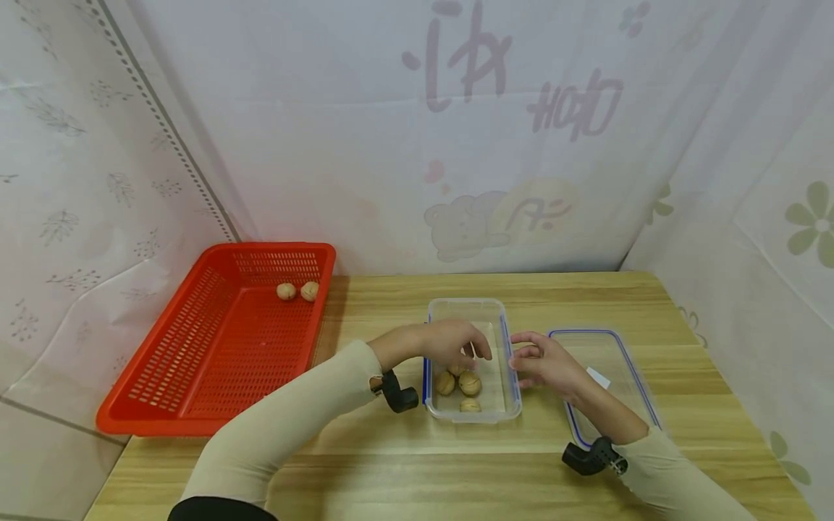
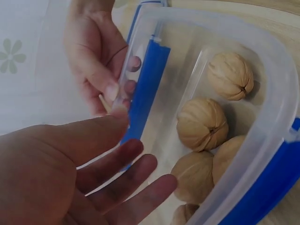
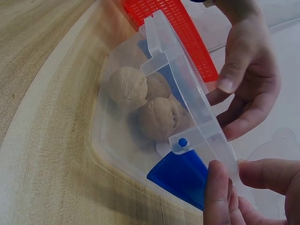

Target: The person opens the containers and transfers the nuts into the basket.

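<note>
A clear plastic food container (image 1: 472, 417) with blue side latches stands on the table without its lid. Several walnuts (image 1: 470, 383) lie in its near part; the left wrist view shows walnuts (image 2: 202, 124) grouped along one side of the floor. My left hand (image 1: 456, 342) hovers over the container with fingers loosely spread and nothing in them, as the right wrist view also shows. My right hand (image 1: 547, 365) pinches the container's right rim, thumb at the top edge and fingers (image 3: 218, 192) against the outside by the blue latch (image 3: 180, 178).
At the left stands a red plastic basket (image 1: 326, 318) with two walnuts (image 1: 297, 291) at its far right corner. The container's clear lid (image 1: 606, 347) with a blue seal lies at the right, partly under my right forearm. Patterned curtains (image 1: 365, 181) hang behind the wooden table (image 1: 391, 477).
</note>
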{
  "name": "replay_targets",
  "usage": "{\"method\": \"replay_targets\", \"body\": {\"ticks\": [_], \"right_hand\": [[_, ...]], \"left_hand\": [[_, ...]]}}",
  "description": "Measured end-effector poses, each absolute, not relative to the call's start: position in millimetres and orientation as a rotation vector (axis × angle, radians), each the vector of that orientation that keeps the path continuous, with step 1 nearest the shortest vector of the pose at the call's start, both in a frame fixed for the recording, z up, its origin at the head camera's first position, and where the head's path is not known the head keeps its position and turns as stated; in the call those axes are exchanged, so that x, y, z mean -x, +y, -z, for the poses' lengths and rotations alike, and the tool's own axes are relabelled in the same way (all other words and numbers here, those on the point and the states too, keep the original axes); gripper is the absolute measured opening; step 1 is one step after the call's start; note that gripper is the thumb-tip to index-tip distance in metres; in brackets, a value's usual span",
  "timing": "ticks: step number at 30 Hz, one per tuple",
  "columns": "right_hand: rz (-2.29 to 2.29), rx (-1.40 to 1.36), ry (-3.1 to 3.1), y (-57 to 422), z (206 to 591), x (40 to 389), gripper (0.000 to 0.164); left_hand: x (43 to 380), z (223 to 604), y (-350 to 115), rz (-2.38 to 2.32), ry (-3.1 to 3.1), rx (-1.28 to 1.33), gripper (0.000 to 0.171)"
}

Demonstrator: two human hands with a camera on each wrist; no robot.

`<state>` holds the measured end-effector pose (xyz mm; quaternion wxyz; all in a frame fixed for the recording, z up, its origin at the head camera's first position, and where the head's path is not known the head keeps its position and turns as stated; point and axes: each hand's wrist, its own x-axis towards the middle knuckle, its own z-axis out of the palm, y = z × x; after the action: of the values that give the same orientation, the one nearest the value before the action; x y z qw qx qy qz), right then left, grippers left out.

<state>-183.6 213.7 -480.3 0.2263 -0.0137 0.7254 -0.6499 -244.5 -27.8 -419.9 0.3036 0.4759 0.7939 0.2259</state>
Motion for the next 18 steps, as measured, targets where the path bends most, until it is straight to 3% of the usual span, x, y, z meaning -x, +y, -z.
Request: {"method": "replay_targets", "body": {"ticks": [18], "right_hand": [[1.792, 0.041, 1.998, 214.8, 480.6, 183.8, 0.056]], "left_hand": [[233.2, 440.6, -11.7, -0.370, 2.121, -1.105, 0.037]]}}
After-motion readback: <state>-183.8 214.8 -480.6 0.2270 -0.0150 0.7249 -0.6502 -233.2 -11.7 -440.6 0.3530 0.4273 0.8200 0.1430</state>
